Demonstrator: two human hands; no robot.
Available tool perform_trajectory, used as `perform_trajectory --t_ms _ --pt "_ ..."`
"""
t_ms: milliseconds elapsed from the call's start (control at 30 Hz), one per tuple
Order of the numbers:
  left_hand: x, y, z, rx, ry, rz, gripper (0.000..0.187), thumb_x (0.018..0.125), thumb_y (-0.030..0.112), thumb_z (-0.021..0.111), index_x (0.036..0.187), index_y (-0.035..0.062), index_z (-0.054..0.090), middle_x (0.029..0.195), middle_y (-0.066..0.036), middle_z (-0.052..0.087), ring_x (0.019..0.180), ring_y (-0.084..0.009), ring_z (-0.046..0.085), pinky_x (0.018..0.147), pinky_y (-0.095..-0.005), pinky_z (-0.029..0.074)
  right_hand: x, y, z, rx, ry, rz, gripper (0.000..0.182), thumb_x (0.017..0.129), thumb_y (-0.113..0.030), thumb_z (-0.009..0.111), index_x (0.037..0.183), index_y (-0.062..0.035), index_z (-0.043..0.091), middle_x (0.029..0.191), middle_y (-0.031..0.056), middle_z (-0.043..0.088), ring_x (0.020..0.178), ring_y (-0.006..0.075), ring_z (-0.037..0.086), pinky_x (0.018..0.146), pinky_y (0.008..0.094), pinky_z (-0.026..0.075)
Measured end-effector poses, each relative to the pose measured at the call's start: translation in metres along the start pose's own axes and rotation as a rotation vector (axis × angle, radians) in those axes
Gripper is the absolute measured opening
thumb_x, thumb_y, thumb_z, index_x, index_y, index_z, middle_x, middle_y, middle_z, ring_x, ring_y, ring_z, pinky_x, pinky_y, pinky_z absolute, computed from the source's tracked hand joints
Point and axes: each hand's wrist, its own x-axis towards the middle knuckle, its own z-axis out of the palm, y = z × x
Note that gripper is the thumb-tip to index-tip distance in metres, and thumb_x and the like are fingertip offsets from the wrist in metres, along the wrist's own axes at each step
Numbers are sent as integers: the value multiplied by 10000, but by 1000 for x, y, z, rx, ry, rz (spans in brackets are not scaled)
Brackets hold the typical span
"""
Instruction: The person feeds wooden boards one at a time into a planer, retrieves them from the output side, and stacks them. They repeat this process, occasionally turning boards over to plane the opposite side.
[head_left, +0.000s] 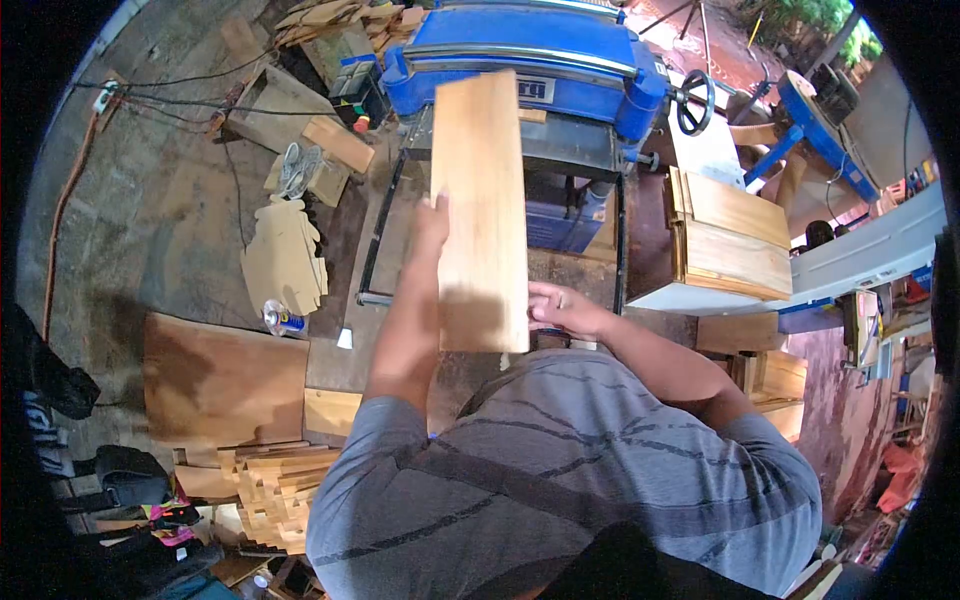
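Observation:
A long pale wooden board (481, 200) is held up in front of my body, its far end overlapping the blue planer (520, 50). My left hand (432, 225) grips the board's left edge around mid-length, the thumb showing on the edge and the other fingers hidden beneath. Near the lower right edge, my right hand (562, 307) has its fingers curled against the board, with part of them out of sight. A shadow falls across the board's near end.
Stacked boards (735, 240) lie on a white surface to the right. At left are a plywood sheet (225, 380), a spray can (284, 318) and a cardboard stack (283, 255). Many wood pieces (285, 490) lie at lower left. A black metal frame (385, 230) stands below the planer.

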Motion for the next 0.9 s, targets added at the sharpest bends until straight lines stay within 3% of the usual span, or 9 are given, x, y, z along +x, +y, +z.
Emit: perform_trajectory --t_ms 67,167,267,367,500,567,667,767,900 --pt "-6 -23 17 153 27 33 570 945 431 553 1143 -103 573 1092 -264 653 1052 -362 625 901 -415 465 14 20 -19 2 107 58 379 980 -179 547 1324 -38 470 1164 101 630 1029 185 627 908 374 509" --pt "-10 -55 33 124 -194 43 536 902 348 600 1266 -36 513 1199 -306 582 1149 -428 552 966 -459 441 23 40 -33 -65 374 235 112 977 -145 542 1031 -48 545 930 89 651 785 167 661 703 303 565" --pt "-17 -77 39 -4 -265 217 557 895 259 618 1344 -21 444 1301 -258 544 1210 -376 526 1012 -423 418 28 58 -43 -61 435 256 76 973 -123 537 998 -55 559 900 80 655 761 167 662 709 304 567" --pt "-51 -65 13 -248 -527 102 599 879 172 640 1389 -21 392 1333 -191 532 1231 -282 508 1035 -382 397 33 72 -55 10 506 193 75 973 -111 522 996 -58 571 873 72 664 738 163 667 694 308 572" --pt "-88 -71 -13 -143 -641 276 518 919 147 615 1366 -18 412 1260 -135 588 1161 -212 541 990 -361 429 49 66 -61 103 655 168 104 981 -113 499 1016 -66 586 884 74 676 744 163 675 673 316 571" --pt "-99 -81 -11 -305 -583 -31 519 910 122 625 1366 -10 415 1268 -122 578 1161 -189 528 979 -345 434 55 63 -65 104 686 126 130 992 -114 475 1019 -60 590 897 79 680 750 167 680 655 304 567" --pt "-90 -90 -9 -338 -543 240 511 900 127 621 1357 -12 440 1229 -113 601 1072 -172 577 913 -322 472 72 48 -75 85 729 95 150 1000 -114 458 1011 -45 592 889 79 677 730 164 673 648 303 562" --pt "-88 -86 -4 -258 -390 278 485 909 132 618 1342 -14 456 1181 -105 627 1061 -163 580 894 -320 475 85 29 -69 52 785 -3 183 996 -133 459 965 -27 605 835 66 652 663 132 617 560 287 527" --pt "-81 -88 12 -338 -388 80 457 907 110 602 1328 -12 473 1172 -107 631 1058 -157 580 888 -316 475 87 33 -108 -56 727 25 103 956 -136 554 967 -44 598 815 24 609 665 112 577 621 280 530"
